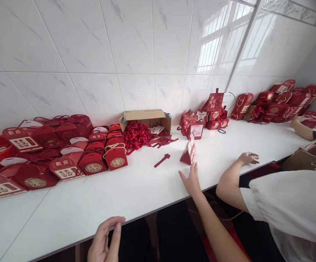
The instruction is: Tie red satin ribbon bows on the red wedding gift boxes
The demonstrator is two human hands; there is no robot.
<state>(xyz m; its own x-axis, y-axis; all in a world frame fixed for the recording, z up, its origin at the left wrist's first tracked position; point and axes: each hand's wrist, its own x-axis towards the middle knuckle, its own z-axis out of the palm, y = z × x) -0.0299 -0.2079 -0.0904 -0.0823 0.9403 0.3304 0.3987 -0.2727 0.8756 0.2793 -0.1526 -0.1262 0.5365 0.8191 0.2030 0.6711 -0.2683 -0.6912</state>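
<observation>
My right hand [192, 183] reaches over the white table with thumb and fingers spread and nothing gripped. Just beyond its fingertips stands a small red triangular gift box [185, 157] with a pale pink side; whether the fingers touch it I cannot tell. My left hand [104, 240] is at the table's front edge, its fingers curved, thumb and index apart, holding nothing. A dark red knotted strap [162, 160] lies on the table to the left of the box. Behind the box is another red box with a pale pink label [196, 130].
Red gift boxes [35, 176] are massed at the left. A cardboard carton [144, 115] spills red ribbons [136, 135]. More red boxes [215, 102] stand by the tiled wall. At the right, a person in a white shirt [291, 203] rests an arm on the table; another person's hands [302, 122] are beyond.
</observation>
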